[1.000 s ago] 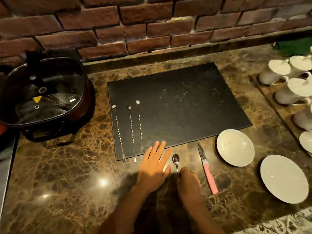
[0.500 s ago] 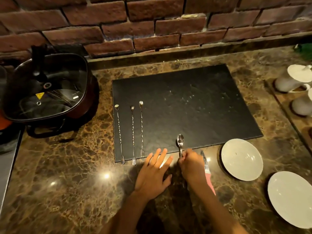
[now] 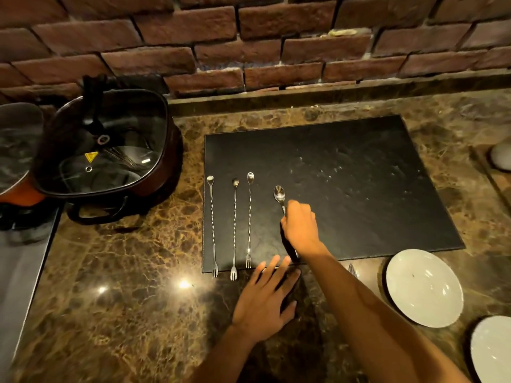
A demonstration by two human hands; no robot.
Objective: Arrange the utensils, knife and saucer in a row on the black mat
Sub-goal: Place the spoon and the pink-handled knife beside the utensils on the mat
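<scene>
The black mat [image 3: 345, 172] lies on the marble counter. Three long twisted bar forks [image 3: 235, 225] lie side by side along its left part, spoon ends far, prongs over the near edge. My right hand [image 3: 300, 229] is shut on a silver spoon [image 3: 279, 194], its bowl pointing away over the mat just right of the forks. My left hand [image 3: 266, 302] rests flat and open on the counter below the mat's near edge. A white saucer [image 3: 424, 288] sits right of my right arm. Only the knife's blade tip [image 3: 352, 270] shows beside my forearm.
A dark square pot with a glass lid [image 3: 107, 145] stands at the left. A second white saucer [image 3: 492, 352] is at the lower right corner. A white cup [image 3: 502, 156] peeks in at the right edge. The brick wall [image 3: 249, 45] runs behind the counter.
My right hand has carried the spoon from the counter up onto the mat, beside the three forks. My left hand has stayed flat on the counter. The view shifted right and closer.
</scene>
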